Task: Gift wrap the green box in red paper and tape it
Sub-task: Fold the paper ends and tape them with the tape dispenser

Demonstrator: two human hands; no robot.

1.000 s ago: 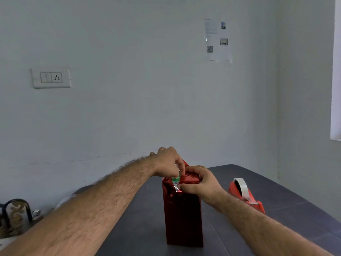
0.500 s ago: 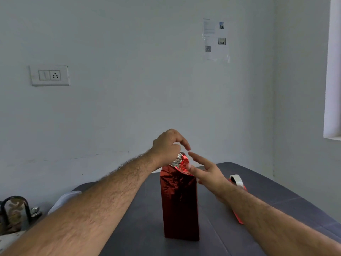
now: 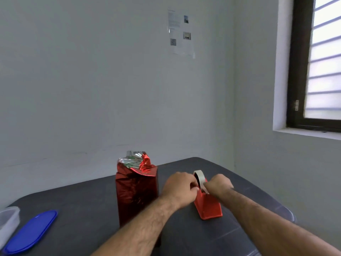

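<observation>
A tall box (image 3: 137, 193) wrapped in shiny, crinkled red paper (image 3: 135, 198) stands upright on the dark, matte surface (image 3: 77, 204). At its top the paper is bunched and unsealed, its silvery underside showing with a hint of green within the folds. Just to the right of it sits a red wedge-shaped plastic tape dispenser (image 3: 207, 206) carrying a pale roll of tape (image 3: 199, 177).

Both hands are at the dispenser. The left hand (image 3: 180, 187) has its fingers curled against the dispenser's left side beside the roll, gripping it. The right hand (image 3: 219, 183) is curled at the right of the roll, its fingertips closed near the tape; whether they actually pinch the tape cannot be told.

At the left edge of the surface lies a smooth blue oval lid (image 3: 31, 231), flat, next to a translucent plastic container (image 3: 8, 220) whose contents cannot be made out.
</observation>
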